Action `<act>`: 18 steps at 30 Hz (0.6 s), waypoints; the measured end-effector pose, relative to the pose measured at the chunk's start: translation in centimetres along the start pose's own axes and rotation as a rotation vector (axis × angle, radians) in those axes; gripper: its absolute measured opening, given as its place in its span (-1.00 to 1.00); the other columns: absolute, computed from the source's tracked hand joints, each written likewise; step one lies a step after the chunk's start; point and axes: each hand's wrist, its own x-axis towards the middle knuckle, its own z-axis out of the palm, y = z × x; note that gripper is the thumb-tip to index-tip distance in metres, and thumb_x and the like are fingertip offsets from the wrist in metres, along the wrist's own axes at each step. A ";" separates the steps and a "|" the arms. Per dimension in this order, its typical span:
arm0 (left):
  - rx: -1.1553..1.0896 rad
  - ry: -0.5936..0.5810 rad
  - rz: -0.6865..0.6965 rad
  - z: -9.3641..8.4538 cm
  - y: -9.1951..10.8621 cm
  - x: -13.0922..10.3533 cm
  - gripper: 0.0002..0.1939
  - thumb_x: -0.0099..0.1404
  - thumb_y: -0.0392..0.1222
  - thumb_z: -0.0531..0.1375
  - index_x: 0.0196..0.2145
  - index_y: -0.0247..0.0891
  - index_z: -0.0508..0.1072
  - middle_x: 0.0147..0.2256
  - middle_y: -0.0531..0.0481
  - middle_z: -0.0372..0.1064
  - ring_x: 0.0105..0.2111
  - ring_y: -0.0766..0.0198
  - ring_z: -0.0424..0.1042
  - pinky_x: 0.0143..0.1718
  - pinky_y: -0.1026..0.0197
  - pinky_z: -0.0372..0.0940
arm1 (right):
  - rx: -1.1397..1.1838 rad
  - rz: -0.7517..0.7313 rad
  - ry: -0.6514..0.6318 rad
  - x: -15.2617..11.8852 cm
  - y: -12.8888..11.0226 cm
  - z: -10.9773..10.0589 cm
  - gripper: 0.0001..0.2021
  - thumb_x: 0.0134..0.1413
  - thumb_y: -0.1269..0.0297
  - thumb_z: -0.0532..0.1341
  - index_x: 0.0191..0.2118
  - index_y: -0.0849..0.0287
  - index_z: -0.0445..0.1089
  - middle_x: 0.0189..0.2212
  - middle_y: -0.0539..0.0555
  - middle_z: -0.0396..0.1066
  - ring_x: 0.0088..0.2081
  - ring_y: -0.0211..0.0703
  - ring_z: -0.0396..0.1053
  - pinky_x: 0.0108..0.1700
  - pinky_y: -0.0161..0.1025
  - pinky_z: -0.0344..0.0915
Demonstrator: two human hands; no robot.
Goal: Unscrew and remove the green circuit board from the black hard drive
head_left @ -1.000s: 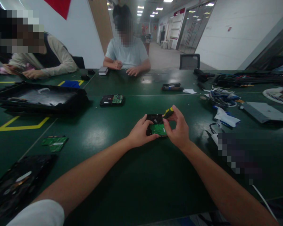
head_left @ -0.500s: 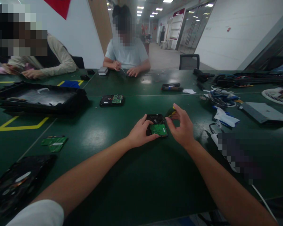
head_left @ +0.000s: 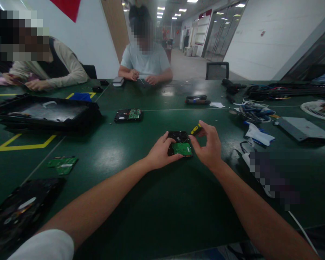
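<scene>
A black hard drive (head_left: 182,148) with a green circuit board on its upper face lies on the table in front of me. My left hand (head_left: 159,151) grips its left side, thumb along the near edge and fingers at the far left. In my right hand (head_left: 209,146), just to the right of the drive, is a screwdriver (head_left: 196,129) with a yellow and black handle, held between thumb and fingers. The handle slants over the drive's far right corner. Its tip is too small to make out.
Another hard drive (head_left: 128,115) lies further off, left of centre. Loose green circuit boards (head_left: 66,165) and a black part (head_left: 24,211) are at left, below a black tray (head_left: 51,112). Cables (head_left: 256,112) and a metal box (head_left: 304,128) lie right. Two people sit across the table.
The screwdriver handle has turned in my right fingers, and more of its yellow shows. My left hand and the hard drive have stayed put. The person opposite has shifted one hand slightly.
</scene>
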 end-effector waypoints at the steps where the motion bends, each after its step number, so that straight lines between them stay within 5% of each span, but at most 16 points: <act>1: 0.001 -0.001 0.005 0.0 0.0 0.0 -0.29 0.23 0.30 0.33 0.16 -0.21 0.37 0.44 -0.40 0.00 0.49 -0.20 -0.12 0.38 -0.26 0.11 | 0.000 -0.004 -0.001 0.0 0.0 0.0 -0.39 0.28 0.25 0.29 0.38 -0.02 0.14 0.04 0.18 0.42 -0.09 0.02 0.48 -0.02 0.11 0.57; 7: 0.008 0.002 -0.002 0.0 0.0 0.0 -0.28 0.22 0.30 0.34 0.15 -0.21 0.38 0.45 -0.42 -0.02 0.49 -0.20 -0.09 0.37 -0.26 0.13 | 0.054 0.000 -0.050 -0.3 0.1 0.3 -0.36 0.36 0.30 0.18 0.46 -0.01 0.00 0.25 0.23 0.35 0.02 0.04 0.51 0.09 0.11 0.54; 14: 0.001 -0.002 0.004 0.0 0.0 0.1 -0.28 0.23 0.30 0.33 0.16 -0.23 0.38 0.43 -0.42 0.03 0.50 -0.20 -0.13 0.38 -0.27 0.11 | 0.021 -0.011 -0.014 -0.3 -0.3 0.2 -0.40 0.32 0.26 0.26 0.40 -0.11 0.13 0.04 0.13 0.45 -0.09 0.00 0.50 0.02 0.11 0.56; 18: 0.002 -0.011 -0.006 -0.1 0.0 0.0 -0.28 0.23 0.30 0.33 0.17 -0.23 0.38 0.44 -0.42 0.00 0.50 -0.20 -0.13 0.38 -0.26 0.11 | 0.087 0.015 -0.075 -0.5 -0.2 0.4 -0.39 0.38 0.26 0.16 0.45 -0.07 0.02 0.17 0.19 0.39 0.00 0.02 0.51 0.09 0.12 0.54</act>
